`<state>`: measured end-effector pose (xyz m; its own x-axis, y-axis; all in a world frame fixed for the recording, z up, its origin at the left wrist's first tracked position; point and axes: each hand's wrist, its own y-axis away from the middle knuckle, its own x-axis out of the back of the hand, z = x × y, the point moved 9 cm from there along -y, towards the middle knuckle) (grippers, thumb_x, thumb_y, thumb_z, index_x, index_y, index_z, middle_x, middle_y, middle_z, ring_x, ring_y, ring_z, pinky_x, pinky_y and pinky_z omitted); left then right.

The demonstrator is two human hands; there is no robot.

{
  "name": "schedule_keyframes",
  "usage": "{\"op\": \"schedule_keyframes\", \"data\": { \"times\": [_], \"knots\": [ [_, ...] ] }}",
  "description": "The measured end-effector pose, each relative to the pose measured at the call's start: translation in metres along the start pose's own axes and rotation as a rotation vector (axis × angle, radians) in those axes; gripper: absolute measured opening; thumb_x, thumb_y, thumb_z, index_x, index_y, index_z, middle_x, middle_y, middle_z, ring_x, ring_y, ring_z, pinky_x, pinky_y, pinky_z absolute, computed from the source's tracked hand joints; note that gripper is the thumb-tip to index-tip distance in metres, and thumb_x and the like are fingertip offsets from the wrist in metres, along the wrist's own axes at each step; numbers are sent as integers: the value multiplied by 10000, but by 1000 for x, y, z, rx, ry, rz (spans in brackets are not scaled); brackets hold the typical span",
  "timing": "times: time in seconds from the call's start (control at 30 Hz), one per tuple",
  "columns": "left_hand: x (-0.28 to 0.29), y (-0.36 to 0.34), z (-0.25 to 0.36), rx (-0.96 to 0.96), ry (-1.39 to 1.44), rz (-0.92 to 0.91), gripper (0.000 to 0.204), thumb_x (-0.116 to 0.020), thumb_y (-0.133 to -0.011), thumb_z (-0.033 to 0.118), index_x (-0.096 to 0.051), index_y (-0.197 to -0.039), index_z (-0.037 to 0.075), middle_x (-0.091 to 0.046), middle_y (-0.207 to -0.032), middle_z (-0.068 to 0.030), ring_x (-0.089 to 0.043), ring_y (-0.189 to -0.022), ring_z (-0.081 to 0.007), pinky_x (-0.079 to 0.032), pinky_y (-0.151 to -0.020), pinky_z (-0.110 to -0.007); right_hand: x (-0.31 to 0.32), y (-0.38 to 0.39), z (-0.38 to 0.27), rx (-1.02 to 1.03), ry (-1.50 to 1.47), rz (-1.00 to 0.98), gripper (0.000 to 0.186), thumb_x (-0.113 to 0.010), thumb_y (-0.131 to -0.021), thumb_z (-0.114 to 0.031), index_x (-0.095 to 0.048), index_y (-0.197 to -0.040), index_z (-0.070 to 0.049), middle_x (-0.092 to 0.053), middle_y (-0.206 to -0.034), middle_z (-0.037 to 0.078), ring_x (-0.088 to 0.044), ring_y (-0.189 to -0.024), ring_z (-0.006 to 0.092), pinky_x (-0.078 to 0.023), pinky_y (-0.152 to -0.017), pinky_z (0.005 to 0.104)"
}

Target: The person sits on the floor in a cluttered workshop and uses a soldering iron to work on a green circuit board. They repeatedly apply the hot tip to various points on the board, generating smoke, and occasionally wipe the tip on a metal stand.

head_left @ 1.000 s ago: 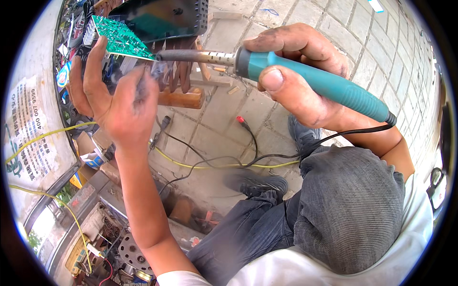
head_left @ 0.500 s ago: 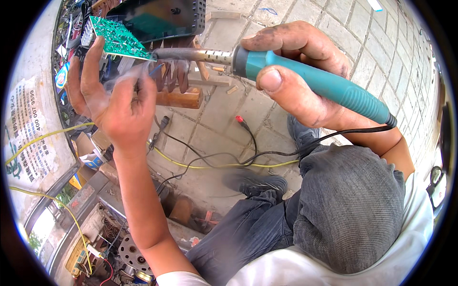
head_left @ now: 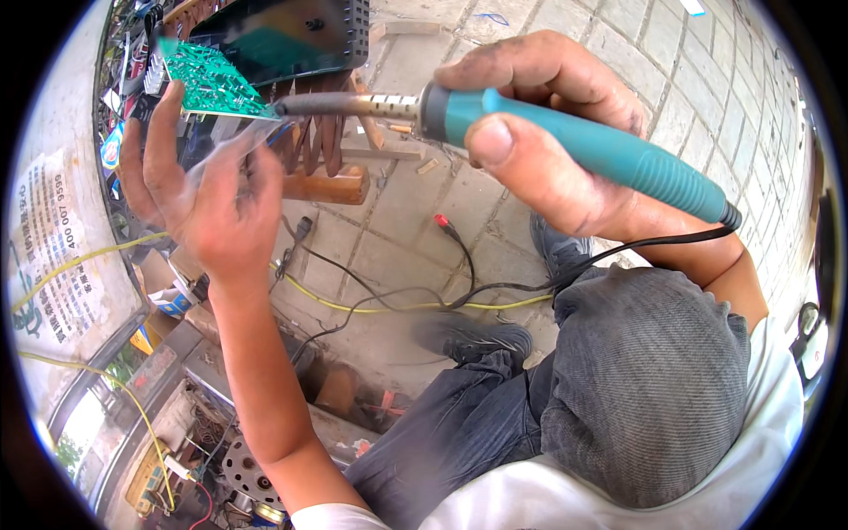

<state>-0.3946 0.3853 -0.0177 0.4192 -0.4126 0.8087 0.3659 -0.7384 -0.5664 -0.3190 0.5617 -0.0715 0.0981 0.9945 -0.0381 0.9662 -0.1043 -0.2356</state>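
My right hand is wrapped round the teal handle of a soldering iron, with the thumb along its side. The iron points left, and its dark tip meets the near right corner of a green circuit board. That board is tilted, its soldered side facing up, and my left hand grips it by the edge with the fingers. Pale smoke drifts over the left fingers. Whether thumb and forefinger also pinch a thin wire there, I cannot tell. Just beyond the board lies a black plastic casing.
Brown slats and a wooden block stand below the casing. Black cables, one with a red plug, and a yellow cord lie across the paving. At lower left is a cluttered metal box of parts. The iron's cord hangs from its handle.
Both hands, the board and the iron have shifted slightly left. The iron's tip stays at the board's corner, and the black casing also appears a little further left.
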Motion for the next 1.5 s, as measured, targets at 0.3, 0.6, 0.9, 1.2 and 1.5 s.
{"op": "schedule_keyframes", "data": {
  "times": [0.3, 0.6, 0.9, 1.2, 1.5],
  "knots": [
    [3, 2, 2, 46, -39, 51, 165, -727, -623, 59, -672, -752, 145, -558, -1277, -89, -397, -1235, -335, -294, -1049, -419, 4, -6, 30, -620, -651, 194, 371, -675, -864, -285, -582, -1062, 15, -601, -742, 75, -548, -590, 111, -418, -472, 239],
    [2, 2, 1, 32, -24, 34, 158, -738, -625, 65, -681, -753, 136, -560, -1268, -92, -405, -1228, -331, -319, -1038, -419, 7, -9, 40, -635, -522, 283, 314, -609, -892, -318, -590, -916, -5, -565, -626, 81, -497, -458, 142, -370, -405, 247],
    [3, 3, 1, 39, -49, 29, 157, -741, -631, 68, -675, -754, 138, -542, -1294, -90, -387, -1251, -327, -305, -1052, -404, 6, -4, 47, -690, -632, 319, 289, -584, -906, -307, -568, -854, -24, -540, -576, 83, -465, -414, 156, -358, -389, 257],
    [3, 2, 1, 53, -33, 19, 150, -744, -638, 77, -680, -761, 132, -541, -1302, -86, -378, -1261, -318, -282, -1063, -391, 7, -9, 30, -618, -673, 252, 315, -649, -881, -273, -576, -984, 16, -584, -712, 77, -512, -511, 119, -382, -418, 243],
    [1, 4, 1, 56, -39, 18, 174, -743, -632, 81, -700, -789, 141, -534, -1312, -78, -371, -1265, -314, -272, -1068, -387, 3, -8, 17, -601, -560, 95, 340, -678, -867, -255, -567, -1064, -2, -595, -775, 34, -534, -633, 80, -430, -535, 229]
  ]
}}
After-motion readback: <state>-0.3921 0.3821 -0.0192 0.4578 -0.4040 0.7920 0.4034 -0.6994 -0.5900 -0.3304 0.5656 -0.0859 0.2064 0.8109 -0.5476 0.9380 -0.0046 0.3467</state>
